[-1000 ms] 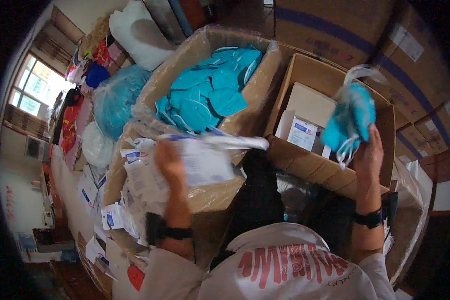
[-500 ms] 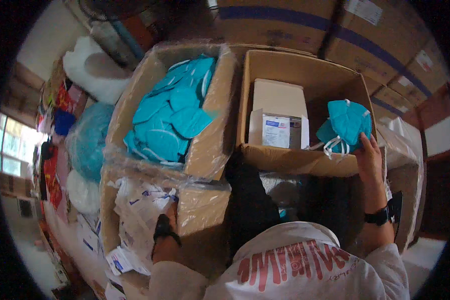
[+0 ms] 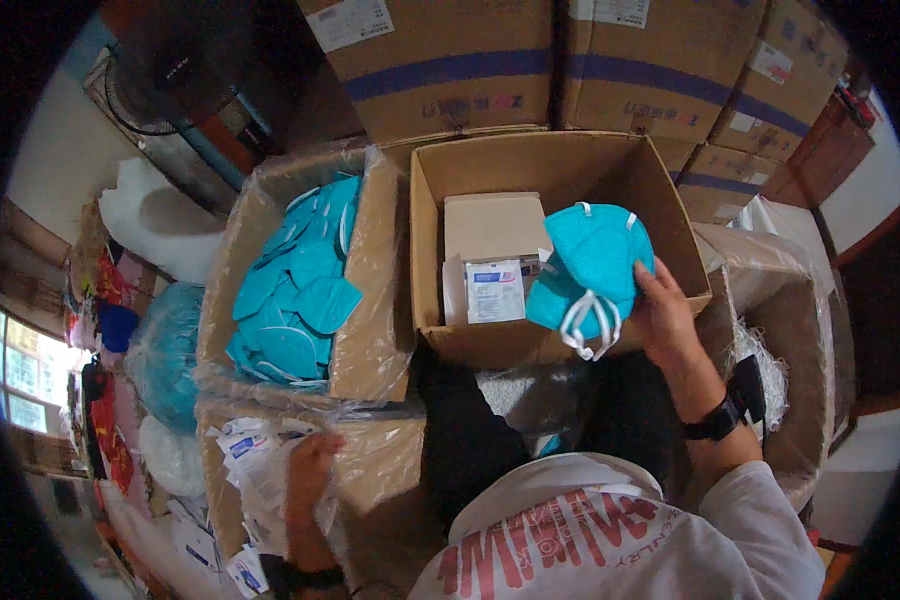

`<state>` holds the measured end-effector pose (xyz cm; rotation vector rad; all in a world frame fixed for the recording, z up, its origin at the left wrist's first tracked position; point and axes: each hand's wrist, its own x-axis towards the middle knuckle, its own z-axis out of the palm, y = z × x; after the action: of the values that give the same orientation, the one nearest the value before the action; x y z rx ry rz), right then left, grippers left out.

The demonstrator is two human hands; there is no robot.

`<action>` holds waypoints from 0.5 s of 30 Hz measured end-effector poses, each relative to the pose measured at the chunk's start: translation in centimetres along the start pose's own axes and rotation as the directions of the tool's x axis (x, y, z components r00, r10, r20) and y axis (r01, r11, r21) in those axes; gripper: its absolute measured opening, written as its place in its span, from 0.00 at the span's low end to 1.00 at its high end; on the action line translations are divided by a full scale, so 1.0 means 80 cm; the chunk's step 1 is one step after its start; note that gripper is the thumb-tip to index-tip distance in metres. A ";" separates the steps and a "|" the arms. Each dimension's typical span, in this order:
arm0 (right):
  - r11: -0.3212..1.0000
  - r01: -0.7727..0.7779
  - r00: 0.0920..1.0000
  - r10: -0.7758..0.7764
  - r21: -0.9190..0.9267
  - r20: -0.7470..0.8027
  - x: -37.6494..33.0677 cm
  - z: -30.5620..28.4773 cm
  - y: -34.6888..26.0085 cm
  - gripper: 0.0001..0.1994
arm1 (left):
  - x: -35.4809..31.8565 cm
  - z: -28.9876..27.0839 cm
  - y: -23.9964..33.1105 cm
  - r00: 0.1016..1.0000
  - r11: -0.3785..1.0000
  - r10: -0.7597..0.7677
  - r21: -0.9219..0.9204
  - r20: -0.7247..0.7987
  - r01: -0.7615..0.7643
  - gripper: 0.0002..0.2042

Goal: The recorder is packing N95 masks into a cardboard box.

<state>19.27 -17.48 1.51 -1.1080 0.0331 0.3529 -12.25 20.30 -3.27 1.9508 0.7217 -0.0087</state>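
Note:
My right hand point(image 3: 667, 312) grips a small stack of teal cup-shaped face masks point(image 3: 598, 255) by its right edge. White straps dangle from the stack, which is in front of the open cardboard box point(image 3: 675, 190). My left hand point(image 3: 313, 470), smeared by motion, is above the lower-left carton beside white printed packets point(image 3: 248, 450); whether its fingers hold anything cannot be made out. Inside the middle box stand a smaller open carton point(image 3: 492, 222) and a packet with a blue label point(image 3: 495, 292).
A plastic-lined carton point(image 3: 375, 290) at the left holds many loose teal masks point(image 3: 295, 290). Taped cartons point(image 3: 450, 70) are stacked behind. Another open carton point(image 3: 805, 400) at the right holds white stringy material point(image 3: 770, 375). Bulging plastic bags point(image 3: 168, 345) lie far left.
My left hand has risen out of the packets, with its wrist now lower in view. The masks in my right hand have come nearer and turned slightly. The whole view has shifted.

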 end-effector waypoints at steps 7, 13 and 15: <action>0.984 -0.170 0.971 0.159 0.049 0.177 -0.061 0.028 0.019 0.18 | 0.040 0.228 0.209 0.959 0.611 0.264 -0.787 0.099 -0.087 0.23; 0.940 0.117 0.991 -0.133 -0.320 -0.030 -0.051 -0.082 0.019 0.14 | 0.082 0.219 0.235 0.955 0.930 0.296 0.231 -0.007 -0.286 0.27; 0.110 0.266 0.847 -0.502 -0.958 0.177 -0.033 -0.123 -0.009 0.10 | 0.093 0.176 0.224 0.921 0.862 0.367 0.420 -0.131 -0.284 0.25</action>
<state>18.46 -27.08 -1.75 -2.3981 -0.3820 -0.3505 6.76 6.80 2.24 2.4733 0.5364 0.2834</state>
